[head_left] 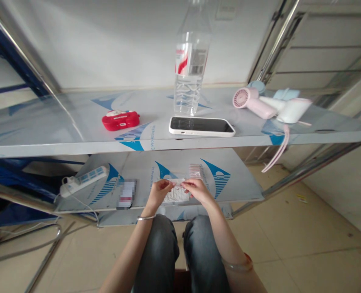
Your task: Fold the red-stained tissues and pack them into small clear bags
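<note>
Over the lower shelf (143, 162), my left hand (160, 193) and my right hand (199, 190) face each other a short way apart. Both have thumb and fingers pinched together. Whatever they grip is too small to make out. Directly beneath the fingertips lies a white, crinkled sheet or packet (176, 195), its kind unclear. A small pack with pink and white stripes (195, 171) lies just behind my right hand. To the left of my left hand is a phone-like item (127, 194) with a blurred-out face.
On the upper shelf (156, 140) are a red case (121, 120), a clear water bottle (188, 81), a white-cased phone (202, 126), a pink handheld fan (253, 102) and a white one (294, 110) with a hanging strap. A power strip (84, 181) lies lower left, its cable trailing.
</note>
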The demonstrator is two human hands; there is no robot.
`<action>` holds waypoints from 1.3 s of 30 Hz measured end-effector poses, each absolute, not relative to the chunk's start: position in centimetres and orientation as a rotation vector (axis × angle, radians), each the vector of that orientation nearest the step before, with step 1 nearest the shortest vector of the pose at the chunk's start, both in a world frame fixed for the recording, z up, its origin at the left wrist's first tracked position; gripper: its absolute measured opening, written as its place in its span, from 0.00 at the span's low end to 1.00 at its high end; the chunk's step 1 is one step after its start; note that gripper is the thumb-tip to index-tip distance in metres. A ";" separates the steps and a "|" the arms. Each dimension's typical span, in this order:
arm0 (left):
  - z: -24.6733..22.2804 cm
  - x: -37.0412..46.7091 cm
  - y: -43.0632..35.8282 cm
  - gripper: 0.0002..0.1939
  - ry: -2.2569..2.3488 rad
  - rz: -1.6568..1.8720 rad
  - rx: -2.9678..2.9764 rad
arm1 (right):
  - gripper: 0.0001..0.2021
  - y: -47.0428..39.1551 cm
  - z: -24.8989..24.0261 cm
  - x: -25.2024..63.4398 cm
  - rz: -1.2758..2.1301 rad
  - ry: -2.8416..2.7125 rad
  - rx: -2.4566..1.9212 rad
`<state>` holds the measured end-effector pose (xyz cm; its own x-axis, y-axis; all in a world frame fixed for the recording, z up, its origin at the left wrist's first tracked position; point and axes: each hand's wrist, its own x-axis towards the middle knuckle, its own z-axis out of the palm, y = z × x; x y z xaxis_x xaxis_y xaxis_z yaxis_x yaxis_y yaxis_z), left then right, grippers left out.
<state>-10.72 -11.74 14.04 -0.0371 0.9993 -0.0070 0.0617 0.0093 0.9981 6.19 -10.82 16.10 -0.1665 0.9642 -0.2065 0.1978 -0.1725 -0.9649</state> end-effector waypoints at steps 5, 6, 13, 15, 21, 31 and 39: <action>13.8 -11.0 -12.2 0.17 1.280 1.226 1.193 | 0.06 -11.1 16.3 6.3 1.456 -1.415 -1.368; 13.9 -11.0 -12.3 0.16 1.284 1.241 1.192 | 0.06 -11.2 16.3 6.3 1.462 -1.408 -1.384; 14.1 -11.2 -12.5 0.16 1.270 1.238 1.183 | 0.06 -11.3 16.2 6.7 1.439 -1.340 -1.362; 14.1 -11.2 -12.6 0.16 1.263 1.237 1.165 | 0.07 -11.4 16.3 6.7 1.428 -1.337 -1.364; 14.5 -11.3 -13.0 0.16 1.222 1.207 1.121 | 0.07 -11.6 16.7 6.7 1.366 -1.376 -1.354; 15.2 -10.9 -13.0 0.14 1.207 1.177 1.176 | 0.09 -11.6 16.3 6.2 1.346 -1.412 -1.288; 15.5 -10.7 -13.1 0.10 1.142 1.124 1.314 | 0.08 -11.4 15.2 6.0 1.398 -1.505 -1.217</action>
